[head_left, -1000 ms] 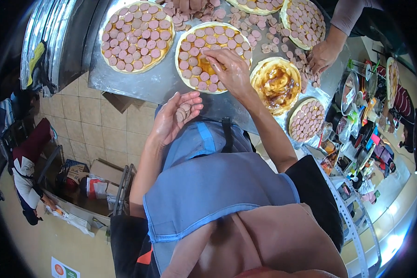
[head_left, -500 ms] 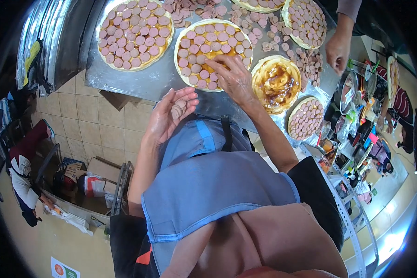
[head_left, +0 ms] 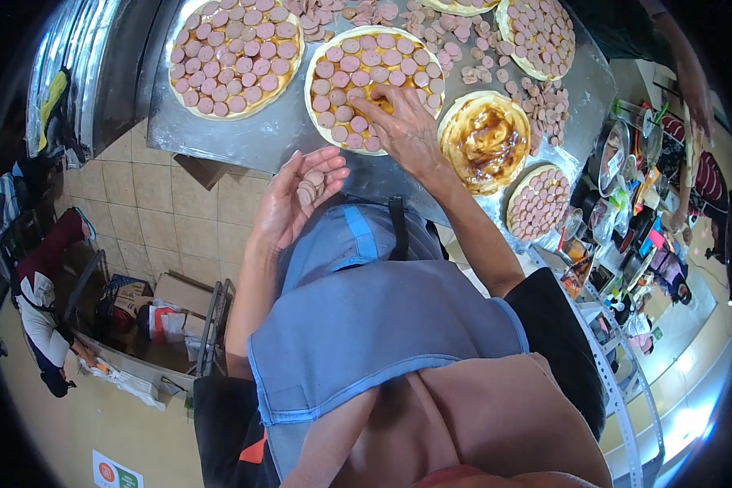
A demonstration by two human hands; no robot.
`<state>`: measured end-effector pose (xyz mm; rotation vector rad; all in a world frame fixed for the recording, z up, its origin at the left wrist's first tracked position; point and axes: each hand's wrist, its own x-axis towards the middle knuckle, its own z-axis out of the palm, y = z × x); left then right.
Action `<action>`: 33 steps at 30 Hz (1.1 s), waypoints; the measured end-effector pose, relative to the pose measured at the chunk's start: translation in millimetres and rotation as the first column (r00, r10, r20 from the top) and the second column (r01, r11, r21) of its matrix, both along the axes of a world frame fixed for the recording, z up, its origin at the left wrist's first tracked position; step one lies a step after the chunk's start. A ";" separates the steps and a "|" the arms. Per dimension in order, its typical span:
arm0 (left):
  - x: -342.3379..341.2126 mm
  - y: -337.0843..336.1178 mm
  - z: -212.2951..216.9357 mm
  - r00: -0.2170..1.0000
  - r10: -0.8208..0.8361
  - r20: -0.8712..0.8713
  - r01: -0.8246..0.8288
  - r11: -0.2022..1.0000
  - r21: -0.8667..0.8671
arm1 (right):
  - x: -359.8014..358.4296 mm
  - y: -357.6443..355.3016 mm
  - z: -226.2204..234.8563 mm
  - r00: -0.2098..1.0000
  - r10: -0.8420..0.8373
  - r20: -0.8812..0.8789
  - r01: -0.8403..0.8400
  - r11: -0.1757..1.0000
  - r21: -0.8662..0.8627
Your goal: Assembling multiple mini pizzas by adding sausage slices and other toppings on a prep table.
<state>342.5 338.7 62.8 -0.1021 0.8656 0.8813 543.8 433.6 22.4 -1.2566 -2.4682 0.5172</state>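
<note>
Right hand (head_left: 407, 122): reaching forward, palm down, fingers curled and pressed onto the middle pizza (head_left: 374, 85); half a second back placed a little further along the same pizza, now nearer its centre, over the last bare patch of sauce. Whether a slice sits under the fingertips cannot be told.

Left hand (head_left: 301, 195): palm up, cupped and half open beside the counter's (head_left: 244, 138) near edge, carrying a small stack of sausage slices (head_left: 309, 189); lifted slightly and turned more open than a second ago. Judged from this: topping of the middle pizza close to done, supply in the palm nearly spent.

Middle pizza: round base, ringed with pink slices, small gap left beneath the right hand.

Left pizza (head_left: 234, 53): fully covered with slices, well apart from both hands.

Sauced base (head_left: 484, 138): just beside the right wrist, brown and orange sauce only, no slices.

Small pizza (head_left: 537, 202): near the counter's right corner, fully covered.

Far pizza (head_left: 541, 32): at the upper rim, covered; another base cut off by the picture's top edge.

Loose slices (head_left: 537, 102): scattered over the metal counter between the pizzas.

Blue apron (head_left: 382, 325): below the forearms.

Another person's arm (head_left: 691, 73): far right, above a cluttered shelf (head_left: 634, 203) of bottles and tubs.
</note>
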 end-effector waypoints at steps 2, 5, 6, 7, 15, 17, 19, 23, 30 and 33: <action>2.2 2.7 1.0 1.000 0.013 0.013 -0.013 1.000 -0.001 | 1.4 1.1 4.5 1.000 -0.012 -0.018 0.012 1.000 -0.019; 4.1 6.3 2.6 0.998 0.046 0.034 -0.046 0.999 0.008 | -1.4 -1.4 17.9 0.992 -0.057 -0.112 0.040 0.988 -0.148; 4.3 6.0 2.6 0.997 0.065 0.052 -0.066 0.998 0.019 | -3.9 -5.0 25.6 0.980 -0.096 -0.173 0.050 0.966 -0.254; 4.7 5.9 0.8 0.997 0.066 0.049 -0.067 0.998 0.017 | -6.5 -8.4 33.8 0.980 -0.096 -0.176 0.048 0.965 -0.257; 13.2 14.5 5.2 1.000 -0.018 0.015 0.017 0.999 0.051 | -17.3 -36.0 60.2 0.954 0.111 -0.279 -0.232 0.862 -0.451; 14.7 13.7 3.4 1.000 -0.025 0.011 0.024 0.998 0.056 | -14.0 -39.0 51.4 0.954 0.111 -0.278 -0.225 0.878 -0.422; 16.5 12.1 0.6 0.999 -0.032 0.009 0.032 0.998 0.061 | -11.7 -38.2 46.5 0.946 0.076 -0.314 -0.215 0.873 -0.438; 18.4 11.8 0.6 0.998 -0.058 0.014 0.057 0.997 0.051 | -2.3 -34.5 40.5 0.925 -0.039 -0.379 -0.216 0.765 -0.607; 14.9 8.9 -1.7 0.997 -0.069 0.037 0.067 0.997 0.049 | 2.2 -24.5 52.4 0.803 -0.465 -0.373 -0.235 0.327 -0.915; 16.1 11.3 0.8 0.995 -0.096 0.004 0.096 0.995 0.033 | 4.2 -25.4 50.9 0.843 -0.413 -0.344 -0.191 0.367 -0.910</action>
